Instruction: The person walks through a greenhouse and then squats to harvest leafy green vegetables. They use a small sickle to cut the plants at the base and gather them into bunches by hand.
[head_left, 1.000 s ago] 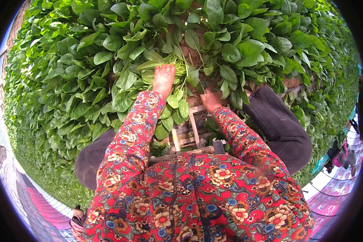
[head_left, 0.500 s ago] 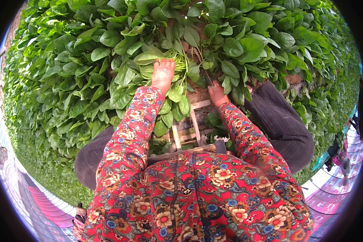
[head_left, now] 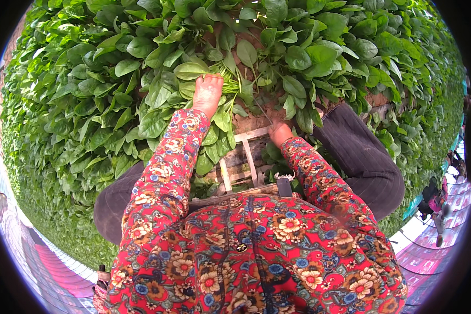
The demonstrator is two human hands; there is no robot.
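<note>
My left hand (head_left: 208,93) is closed round a bunch of spinach (head_left: 226,78), its pale green stems fanning out past my knuckles to the right. Broad leaves from the bunch hang down beside my wrist. Lower and to the right, my right hand (head_left: 280,132) is closed on a thin-bladed tool (head_left: 264,111). Its narrow dark blade points up and left over bare soil, apart from the bunch. The handle is hidden in my fist. Rooted spinach plants (head_left: 303,60) stand just beyond both hands.
Dense spinach (head_left: 78,99) spreads on both sides. A wooden frame (head_left: 250,157) lies low between my knees, over soil. My dark-trousered right leg (head_left: 358,141) is bent beside my right arm. At the far right edge, dark and coloured items (head_left: 433,201) are too small to make out.
My right hand has drawn slightly down and left with the thin-bladed tool, and more of the blade shows. My left hand still grips the spinach; the whole view has shifted slightly.
</note>
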